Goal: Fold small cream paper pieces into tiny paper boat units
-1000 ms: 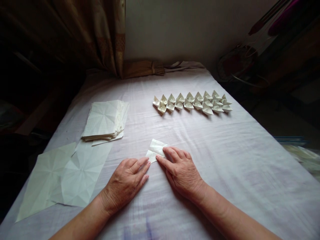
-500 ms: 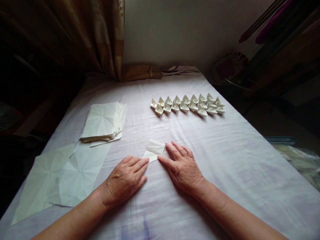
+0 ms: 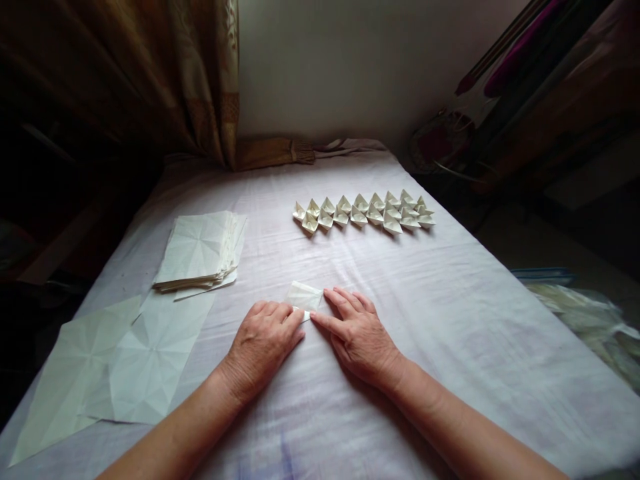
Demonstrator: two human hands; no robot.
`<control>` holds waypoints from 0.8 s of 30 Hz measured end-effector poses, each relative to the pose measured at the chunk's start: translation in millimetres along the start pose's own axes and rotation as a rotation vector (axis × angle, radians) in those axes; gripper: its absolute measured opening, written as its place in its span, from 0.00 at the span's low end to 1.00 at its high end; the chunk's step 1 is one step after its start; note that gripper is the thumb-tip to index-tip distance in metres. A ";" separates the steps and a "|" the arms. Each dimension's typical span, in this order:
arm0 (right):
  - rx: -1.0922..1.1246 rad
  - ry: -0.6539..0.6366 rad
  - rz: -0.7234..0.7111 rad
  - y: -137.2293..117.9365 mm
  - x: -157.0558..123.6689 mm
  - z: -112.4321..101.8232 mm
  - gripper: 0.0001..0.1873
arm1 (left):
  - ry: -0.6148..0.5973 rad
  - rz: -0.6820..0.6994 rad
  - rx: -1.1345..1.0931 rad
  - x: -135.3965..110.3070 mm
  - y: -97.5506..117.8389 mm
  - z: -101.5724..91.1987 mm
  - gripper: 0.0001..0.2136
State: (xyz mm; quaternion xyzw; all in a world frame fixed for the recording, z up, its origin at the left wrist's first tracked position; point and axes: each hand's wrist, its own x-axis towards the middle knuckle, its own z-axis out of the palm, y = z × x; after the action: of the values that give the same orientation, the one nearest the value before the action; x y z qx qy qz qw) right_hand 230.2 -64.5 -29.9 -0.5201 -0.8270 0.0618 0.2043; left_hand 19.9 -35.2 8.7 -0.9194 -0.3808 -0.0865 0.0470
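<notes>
A small folded piece of white paper (image 3: 303,295) lies flat on the sheet in front of me, its near edge turned over in a narrow strip. My left hand (image 3: 267,343) rests palm down on the paper's near left part, fingers close together and laid over it, thumb apart and off the paper. From the right, my right hand (image 3: 357,330) touches the paper with outstretched, spread fingers; the index fingertip is at the near fold and another fingertip at the far right corner. Both hands press rather than pinch. The left fingers hide part of the fold.
On the left stands a stack of creased paper squares (image 3: 195,250), with loose creased sheets (image 3: 147,363) nearer me. Farther back, several folded pointed paper pieces (image 3: 359,212) form rows. A pale sheet (image 3: 450,333) covers the surface. A curtain (image 3: 210,100) hangs at the back left.
My left hand has slid right along the near edge, covering more of the turned-over strip. My right hand stays at the paper's right side. The whole view has shifted slightly.
</notes>
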 end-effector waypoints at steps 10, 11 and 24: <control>0.101 0.019 -0.048 18.9 15.5 2.0 0.23 | 0.067 0.192 0.211 5.2 -4.1 5.0 0.07; 0.091 0.033 -0.073 20.2 16.7 3.0 0.23 | 0.099 0.201 0.194 4.6 -5.6 5.6 0.08; -0.033 0.173 -0.524 9.4 23.8 -4.5 0.10 | 0.288 0.210 -0.075 -27.3 -25.9 18.6 0.12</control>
State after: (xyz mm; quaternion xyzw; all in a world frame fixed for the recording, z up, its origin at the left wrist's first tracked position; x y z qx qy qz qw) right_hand 230.9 -39.8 -22.2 -0.2948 -0.9137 -0.0514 0.2748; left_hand -15.1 -33.0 -14.3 -0.9334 -0.2686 -0.2258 0.0757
